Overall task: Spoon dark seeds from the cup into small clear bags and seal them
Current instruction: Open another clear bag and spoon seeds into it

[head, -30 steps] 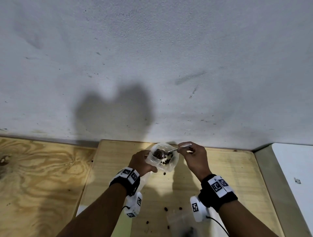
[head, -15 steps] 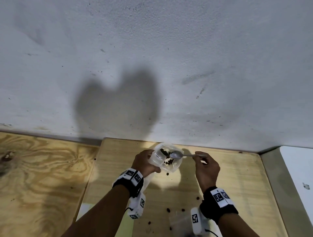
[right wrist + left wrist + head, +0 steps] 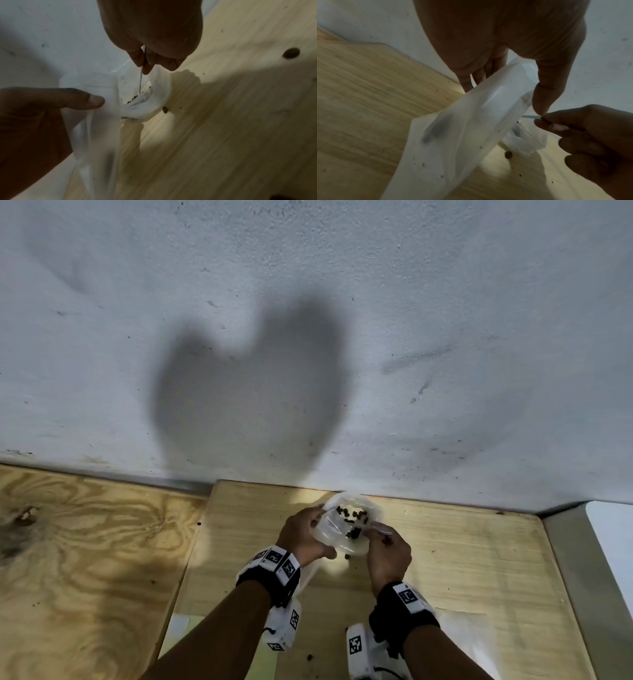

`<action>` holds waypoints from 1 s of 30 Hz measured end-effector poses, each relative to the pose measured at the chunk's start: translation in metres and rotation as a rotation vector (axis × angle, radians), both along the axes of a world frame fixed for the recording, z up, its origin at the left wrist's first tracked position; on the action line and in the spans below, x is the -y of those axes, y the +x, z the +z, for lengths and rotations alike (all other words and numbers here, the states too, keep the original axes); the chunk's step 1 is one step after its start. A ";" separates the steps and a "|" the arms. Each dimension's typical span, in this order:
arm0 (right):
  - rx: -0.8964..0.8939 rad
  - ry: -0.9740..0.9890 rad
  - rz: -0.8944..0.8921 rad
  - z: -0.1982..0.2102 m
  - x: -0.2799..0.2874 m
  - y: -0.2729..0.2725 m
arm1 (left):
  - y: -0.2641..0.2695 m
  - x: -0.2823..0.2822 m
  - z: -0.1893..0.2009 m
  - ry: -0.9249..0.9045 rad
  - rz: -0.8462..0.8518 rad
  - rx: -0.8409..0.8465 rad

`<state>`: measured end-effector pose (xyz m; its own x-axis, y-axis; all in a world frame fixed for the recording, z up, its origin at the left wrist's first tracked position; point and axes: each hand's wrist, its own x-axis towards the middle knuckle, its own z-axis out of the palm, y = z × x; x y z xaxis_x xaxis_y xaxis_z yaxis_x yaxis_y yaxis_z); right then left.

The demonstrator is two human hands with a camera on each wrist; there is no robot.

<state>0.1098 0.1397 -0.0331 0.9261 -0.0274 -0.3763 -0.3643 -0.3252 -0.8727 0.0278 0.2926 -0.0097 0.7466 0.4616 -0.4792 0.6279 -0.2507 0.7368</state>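
My left hand (image 3: 301, 537) grips a tilted clear plastic cup (image 3: 371, 508) holding dark seeds (image 3: 352, 513), above the light wooden board (image 3: 479, 559). Against the cup's mouth lies a small clear bag (image 3: 330, 525), and whitish plastic (image 3: 453, 135) hangs down from that hand. My right hand (image 3: 388, 554) pinches the thin handle of a metal spoon (image 3: 378, 529). In the right wrist view the spoon (image 3: 141, 79) points down into the pocket with seeds (image 3: 135, 98), and its bowl is hidden. The left thumb (image 3: 82, 98) presses on the plastic.
Loose seeds (image 3: 310, 656) lie on the board near me, one (image 3: 165, 109) just under the cup. Another clear bag (image 3: 462, 631) lies at the lower right. A white wall stands right behind, darker plywood (image 3: 85, 559) at left, a grey ledge (image 3: 568, 577) at right.
My right hand has come in from the right, nearer to me and close against the left hand. The spoon, level at the cup's mouth before, now dips down into the plastic.
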 end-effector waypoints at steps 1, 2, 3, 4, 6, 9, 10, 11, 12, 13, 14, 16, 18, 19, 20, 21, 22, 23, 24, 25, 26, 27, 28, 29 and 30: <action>-0.018 0.010 -0.010 -0.001 -0.003 -0.001 | 0.000 0.001 0.000 -0.012 -0.004 -0.002; -0.036 0.020 -0.014 -0.002 -0.006 -0.002 | 0.000 0.002 0.000 -0.020 -0.009 -0.004; -0.055 0.027 -0.018 -0.001 -0.009 -0.002 | 0.000 0.002 0.000 -0.023 -0.015 -0.006; -0.081 0.036 -0.026 0.000 -0.011 -0.001 | -0.001 0.002 0.000 -0.025 -0.018 -0.006; -0.120 0.052 -0.047 0.003 -0.012 0.002 | -0.002 0.001 0.000 -0.025 -0.017 -0.006; -0.134 0.066 -0.075 0.008 -0.005 0.009 | -0.003 -0.002 0.002 -0.028 0.001 -0.006; -0.126 0.064 -0.071 0.008 0.000 0.012 | -0.003 -0.003 0.003 -0.030 0.007 -0.010; -0.124 0.067 -0.067 0.008 0.005 0.014 | -0.003 -0.005 0.003 -0.029 0.011 -0.011; -0.128 0.072 -0.072 0.007 0.010 0.017 | -0.002 -0.006 0.004 -0.026 0.014 -0.015; -0.135 0.079 -0.082 0.007 0.016 0.020 | -0.002 -0.007 0.005 -0.022 0.017 -0.016; -0.144 0.085 -0.093 0.007 0.021 0.023 | -0.002 -0.009 0.005 -0.018 0.020 -0.024; -0.148 0.105 -0.102 0.009 0.033 0.028 | -0.002 -0.011 0.007 -0.002 0.014 -0.029; -0.128 0.140 -0.096 0.013 0.044 0.033 | -0.003 -0.013 0.008 0.020 0.008 -0.031; -0.112 0.161 -0.092 0.017 0.049 0.035 | -0.003 -0.014 0.009 0.032 0.003 -0.030; -0.090 0.183 -0.092 0.021 0.053 0.038 | -0.003 -0.014 0.010 0.041 0.001 -0.030; -0.070 0.205 -0.090 0.026 0.055 0.040 | -0.004 -0.014 0.011 0.051 -0.001 -0.031; -0.054 0.229 -0.088 0.032 0.056 0.042 | -0.004 -0.013 0.011 0.061 -0.004 -0.035; -0.041 0.253 -0.084 0.038 0.056 0.044 | -0.005 -0.012 0.012 0.071 -0.010 -0.037; -0.029 0.273 -0.074 0.045 0.055 0.045 | -0.005 -0.012 0.013 0.075 -0.012 -0.039; -0.017 0.284 -0.057 0.052 0.054 0.046 | -0.005 -0.010 0.013 0.076 -0.012 -0.041; -0.001 0.289 -0.030 0.058 0.051 0.046 | -0.004 -0.009 0.013 0.072 -0.010 -0.044; 0.020 0.288 0.005 0.064 0.048 0.046 | -0.004 -0.008 0.014 0.073 -0.012 -0.042; 0.049 0.285 0.048 0.069 0.044 0.045 | -0.003 -0.006 0.014 0.074 -0.010 -0.042; 0.087 0.274 0.099 0.073 0.040 0.043 | -0.003 -0.004 0.015 0.071 -0.004 -0.038; 0.137 0.248 0.158 0.075 0.037 0.041 | -0.003 -0.003 0.015 0.059 0.008 -0.031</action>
<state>0.1510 0.1030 0.0418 0.9541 0.1978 -0.2248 -0.1995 -0.1400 -0.9698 0.0252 0.2954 0.0056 0.7279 0.4957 -0.4738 0.6524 -0.2880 0.7010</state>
